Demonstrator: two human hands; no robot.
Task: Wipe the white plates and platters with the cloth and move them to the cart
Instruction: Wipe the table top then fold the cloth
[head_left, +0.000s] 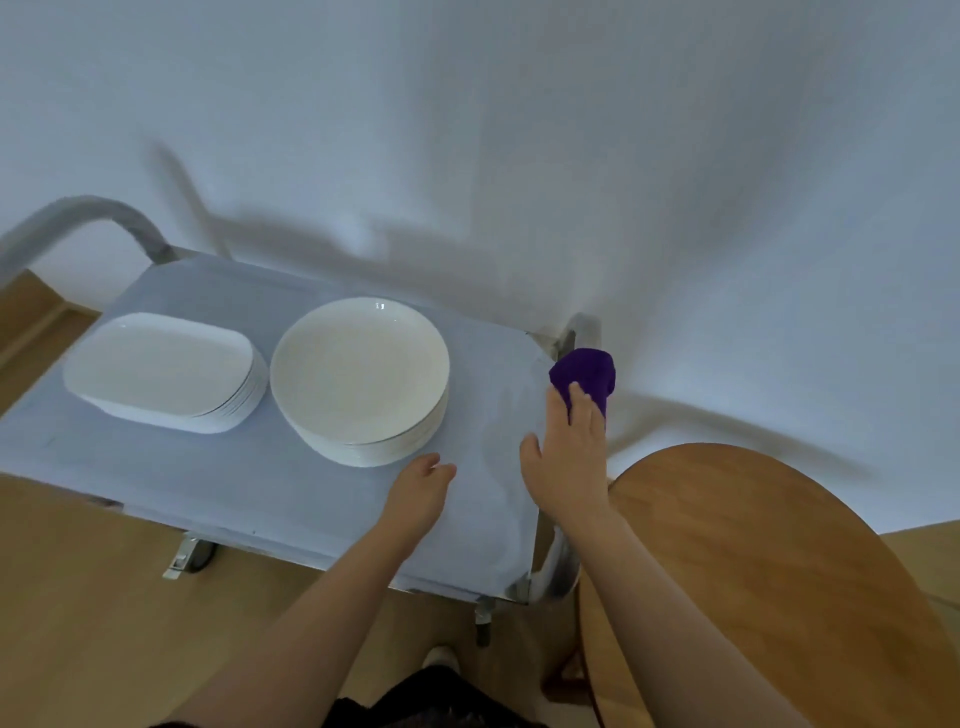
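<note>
A stack of round white plates (359, 379) sits on the grey top of the cart (218, 483). To its left lies a stack of white oblong platters (161, 371). My left hand (421, 491) hovers just in front of the round stack, fingers loosely curled, holding nothing. At the cart's right edge my right hand (566, 447) grips a bunched purple cloth (584, 374) with its fingertips, the thumb spread out to the left.
A round wooden table (769, 571) stands to the right, its edge close to the cart's right side. A white wall rises behind the cart. The curved cart handle (78, 213) is at the far left. Wooden floor lies below.
</note>
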